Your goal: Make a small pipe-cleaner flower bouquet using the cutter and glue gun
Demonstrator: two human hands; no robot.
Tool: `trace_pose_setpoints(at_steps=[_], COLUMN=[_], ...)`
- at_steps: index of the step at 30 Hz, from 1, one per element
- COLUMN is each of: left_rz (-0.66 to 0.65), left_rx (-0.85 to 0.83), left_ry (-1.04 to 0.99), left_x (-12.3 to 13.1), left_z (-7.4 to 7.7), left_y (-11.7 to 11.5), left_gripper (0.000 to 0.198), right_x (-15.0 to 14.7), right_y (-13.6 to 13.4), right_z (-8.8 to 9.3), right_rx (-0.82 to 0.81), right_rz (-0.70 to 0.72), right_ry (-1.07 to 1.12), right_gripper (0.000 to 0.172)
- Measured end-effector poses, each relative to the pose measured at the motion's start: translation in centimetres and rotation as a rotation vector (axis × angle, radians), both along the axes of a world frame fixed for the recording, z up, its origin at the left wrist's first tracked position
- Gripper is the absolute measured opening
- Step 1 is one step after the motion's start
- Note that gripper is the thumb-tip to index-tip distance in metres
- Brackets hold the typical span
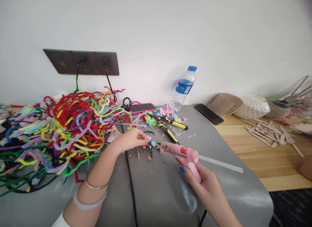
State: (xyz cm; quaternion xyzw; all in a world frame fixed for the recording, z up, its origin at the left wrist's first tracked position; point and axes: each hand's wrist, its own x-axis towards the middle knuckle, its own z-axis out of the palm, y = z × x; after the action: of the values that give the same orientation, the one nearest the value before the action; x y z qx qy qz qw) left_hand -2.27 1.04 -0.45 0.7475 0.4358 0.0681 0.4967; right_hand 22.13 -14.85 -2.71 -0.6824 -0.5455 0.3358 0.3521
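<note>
My right hand (pixel 198 181) is wrapped round the handle of a pink hot glue gun (pixel 181 152), which points left with a small red light lit on its body. A clear glue stick (pixel 221 163) sticks out from the gun's rear. Just left of the nozzle, my left hand (pixel 134 139) pinches a small pipe cleaner figure (pixel 151 147) with dark green, blue and pink parts. The nozzle tip is close to the figure; I cannot tell whether they touch. Part of the figure is hidden behind my fingers.
A large tangle of coloured pipe cleaners (pixel 75 123) covers the left. Yellow-black pliers (pixel 168 133), small pipe cleaner pieces (pixel 168 111), a pink-edged phone (pixel 143 108) and a water bottle (pixel 183 88) lie or stand behind. A black phone (pixel 209 113) and wooden sticks (pixel 270 134) are at right.
</note>
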Motion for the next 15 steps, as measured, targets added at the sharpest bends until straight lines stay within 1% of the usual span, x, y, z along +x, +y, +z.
trace_pose_setpoints(at_steps=[3,6,10,13,15], left_rz=[0.012,0.025,0.039,0.052,0.068], left_rx=[-0.01,-0.01,-0.006,-0.022,-0.047], left_ry=[-0.005,-0.004,-0.012,-0.025,-0.033], left_x=[0.1,0.1,0.1,0.1,0.1], left_z=[0.0,0.2,0.4,0.3,0.3], left_y=[0.0,-0.1,-0.2,-0.2,-0.3], left_gripper=[0.028,0.026,0.022,0.022,0.022], right_x=[-0.3,-0.3,1.1,3.2,4.6], right_y=[-0.2,-0.3,0.3,1.3,2.1], right_z=[0.5,0.9,1.2,1.1,1.0], right_rx=[0.048,0.111,0.189,0.153,0.11], right_rz=[-0.04,-0.063,-0.13,-0.236,-0.291], right_ry=[0.164,0.349,0.499,0.588,0.716], right_gripper=[0.047,0.048,0.051,0.042,0.034])
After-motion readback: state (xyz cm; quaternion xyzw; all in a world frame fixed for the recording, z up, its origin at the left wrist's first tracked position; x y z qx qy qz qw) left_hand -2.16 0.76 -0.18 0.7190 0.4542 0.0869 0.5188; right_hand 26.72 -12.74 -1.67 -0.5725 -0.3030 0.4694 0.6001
